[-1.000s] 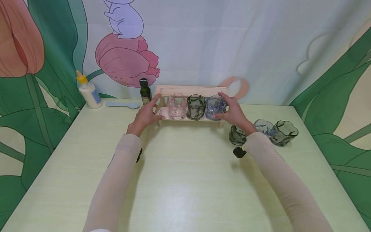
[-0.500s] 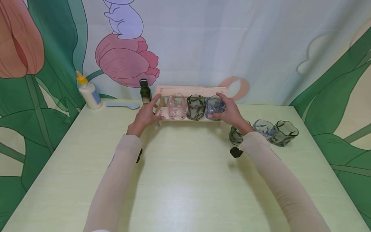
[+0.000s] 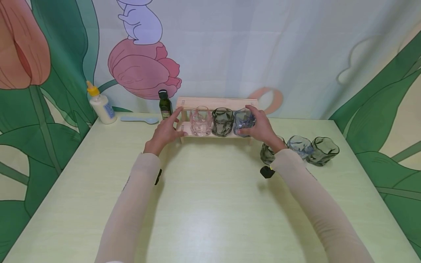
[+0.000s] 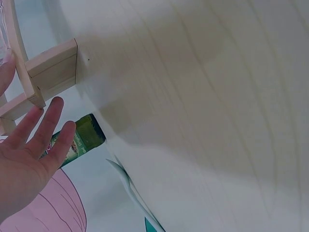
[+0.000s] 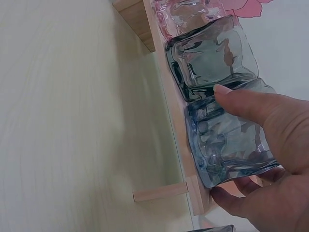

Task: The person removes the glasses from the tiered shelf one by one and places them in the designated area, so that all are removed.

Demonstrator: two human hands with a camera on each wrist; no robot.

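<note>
A green glass bottle [image 3: 165, 105] stood behind the left hand [image 3: 164, 133], whose fingers lay straight against the pale wooden rack [image 3: 217, 102]. The right wrist [image 3: 279, 145] partly hid a smoky-grey glass tumbler [image 3: 267, 155]; the right hand [image 3: 264, 128] gripped a translucent, wavy-sided blue glass tumbler [image 5: 231, 137] on the rack.

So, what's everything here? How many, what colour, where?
rack: 1, pale wood, table's back
pink glass: 1, pink, rack's left
dark glasses: 3, grey-green, one mid-rack, two on table
blue glasses: 2, blue, one on rack, one on table
green bottle: 1, green, left of rack
spoon: 1, pale blue, between the bottles
white bottle: 1, yellow-capped white, back left
table: 1, pale, underneath
curtain: 1, multicoloured, behind table
wrist gadgets: 2, black, near sleeves
sleeves: 2, pale, on arms
left hand: 1, bare, rack's left end
right hand: 1, bare, gripping rack's blue glass
</note>
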